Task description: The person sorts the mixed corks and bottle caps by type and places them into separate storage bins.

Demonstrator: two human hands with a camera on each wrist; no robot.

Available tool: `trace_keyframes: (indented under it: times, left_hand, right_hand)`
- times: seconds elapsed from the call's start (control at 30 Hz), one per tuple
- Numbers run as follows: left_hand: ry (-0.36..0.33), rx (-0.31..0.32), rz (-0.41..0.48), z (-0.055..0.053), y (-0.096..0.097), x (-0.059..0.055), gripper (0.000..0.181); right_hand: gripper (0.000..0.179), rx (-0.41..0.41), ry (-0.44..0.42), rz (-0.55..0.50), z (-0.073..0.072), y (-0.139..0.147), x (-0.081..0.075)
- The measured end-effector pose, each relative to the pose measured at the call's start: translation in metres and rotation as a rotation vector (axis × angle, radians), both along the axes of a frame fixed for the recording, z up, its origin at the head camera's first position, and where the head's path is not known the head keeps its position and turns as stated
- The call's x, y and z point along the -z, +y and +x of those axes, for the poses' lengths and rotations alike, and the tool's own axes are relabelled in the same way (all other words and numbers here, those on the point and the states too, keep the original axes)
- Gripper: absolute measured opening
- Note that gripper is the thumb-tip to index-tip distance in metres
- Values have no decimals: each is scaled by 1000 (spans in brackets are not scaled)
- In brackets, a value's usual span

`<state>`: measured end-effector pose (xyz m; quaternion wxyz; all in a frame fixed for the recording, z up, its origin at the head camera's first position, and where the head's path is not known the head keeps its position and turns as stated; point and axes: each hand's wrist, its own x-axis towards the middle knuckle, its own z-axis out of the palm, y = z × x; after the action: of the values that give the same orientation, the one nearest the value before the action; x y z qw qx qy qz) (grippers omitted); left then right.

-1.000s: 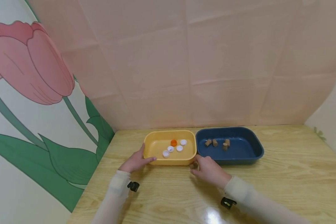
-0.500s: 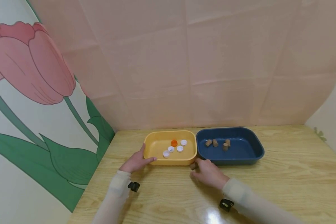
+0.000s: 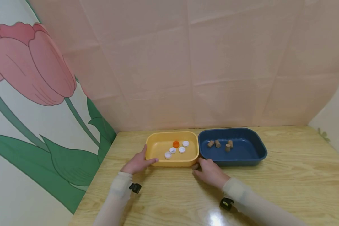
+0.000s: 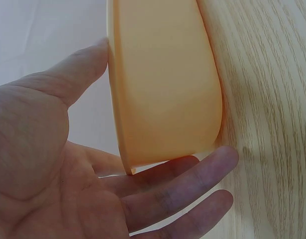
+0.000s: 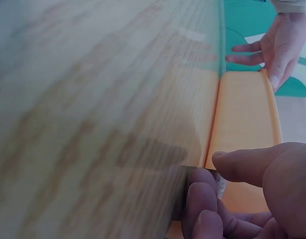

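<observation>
My left hand (image 3: 137, 162) rests against the left front corner of a yellow tray (image 3: 152, 157), thumb at the rim. In the left wrist view the fingers lie nearly straight along its wall. Inside the tray are several white bottle caps (image 3: 168, 155) and an orange cap (image 3: 176, 144). My right hand (image 3: 212, 173) holds a brown cork (image 3: 195, 166) low beside the tray's right front corner, fingers curled. Most of that cork is hidden by the fingers in the right wrist view. Several corks (image 3: 228, 147) lie in the blue tray (image 3: 248, 152).
Both trays stand side by side on a wooden table (image 3: 169, 194), close to a pink cloth backdrop (image 3: 158, 94). A wall with a painted tulip (image 3: 31, 62) is on the left. A white wall (image 3: 333, 116) borders the right side.
The right hand shifts only slightly around the cork near the yellow tray's corner. The left hand, both trays and their contents keep their places.
</observation>
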<state>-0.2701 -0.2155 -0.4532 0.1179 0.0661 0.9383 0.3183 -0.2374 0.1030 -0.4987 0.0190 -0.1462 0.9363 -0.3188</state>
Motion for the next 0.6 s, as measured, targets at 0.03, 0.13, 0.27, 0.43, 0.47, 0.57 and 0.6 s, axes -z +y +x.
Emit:
trace_keyframes:
  times: [0.03, 0.13, 0.27, 0.43, 0.47, 0.57, 0.6]
  left_hand:
    - [-2, -3, 1, 0, 0, 0, 111]
    - [-11, -15, -5, 0, 1, 0, 112]
    - [-23, -25, -8, 0, 0, 2, 113]
    - [-19, -21, 0, -1, 0, 3, 113]
    - [-18, -21, 2, -1, 0, 3, 113]
    - [-15, -20, 4, -1, 0, 2, 113]
    - [-16, -21, 4, -1, -1, 3, 113]
  right_hand:
    - [24, -1, -2, 2, 0, 0, 0]
    - [22, -6, 5, 8, -1, -1, 2]
    - [21, -5, 20, 20, -1, -2, 4]
    - [22, -9, 45, 22, 0, -2, 4]
    - [23, -10, 50, 23, 0, -2, 4]
    - [23, -15, 60, 30, 0, -1, 4]
    - [22, -18, 66, 34, 1, -1, 4]
